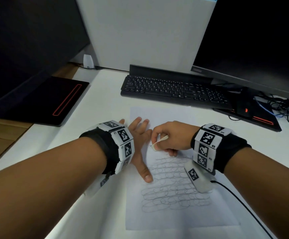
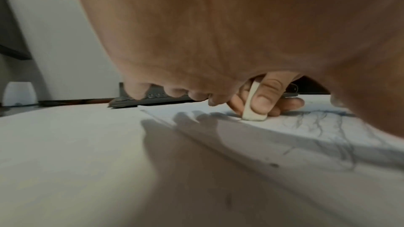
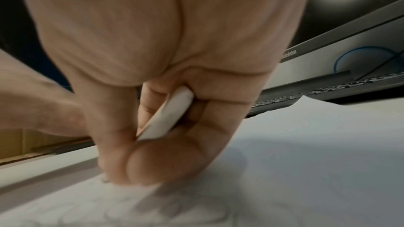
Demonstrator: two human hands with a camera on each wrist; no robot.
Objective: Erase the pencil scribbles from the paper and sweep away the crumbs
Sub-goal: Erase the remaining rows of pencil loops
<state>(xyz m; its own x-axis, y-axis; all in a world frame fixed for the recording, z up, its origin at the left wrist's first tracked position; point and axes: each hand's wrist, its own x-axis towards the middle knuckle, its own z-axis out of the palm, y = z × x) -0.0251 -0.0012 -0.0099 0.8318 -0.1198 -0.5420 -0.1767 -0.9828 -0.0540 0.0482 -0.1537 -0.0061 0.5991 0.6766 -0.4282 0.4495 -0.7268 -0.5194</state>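
Cardboard point(image 1: 0, 140) showed at the far left edge, beside a dark monitor point(image 1: 28, 40) whose black base point(image 1: 54, 100) with a red outline sat on the white desk point(image 1: 95, 94). Behind it a small white device point(image 1: 88, 61) stood against a white partition point(image 1: 145, 31). Nearer the person, the left hand point(image 1: 138, 135) lay flat with fingers spread and straight, pressing the left edge of the paper point(image 1: 174, 219), its thumb pointing back along that edge. Just right of it, the right hand point(image 1: 170, 137) gripped a white eraser point(image 1: 157, 144), thumb and curled fingers clamped round it; in the left wrist view the eraser point(image 2: 254, 110) stood nearly upright with its lower end touching the sheet at the top of the scribbles point(image 1: 173, 188), and in the right wrist view the eraser point(image 3: 166, 115) ran slantwise between thumb and fingers. Looping pencil lines covered the middle of the paper below both hands, while the part above them looked clean. A few dark specks lay on the sheet in the left wrist view, too blurred to identify. Beyond the paper lay a black keyboard point(image 1: 173, 90), then a mouse point(image 1: 243, 107), tangled cables point(image 1: 278, 107) and a second monitor point(image 1: 254, 40) at the right.
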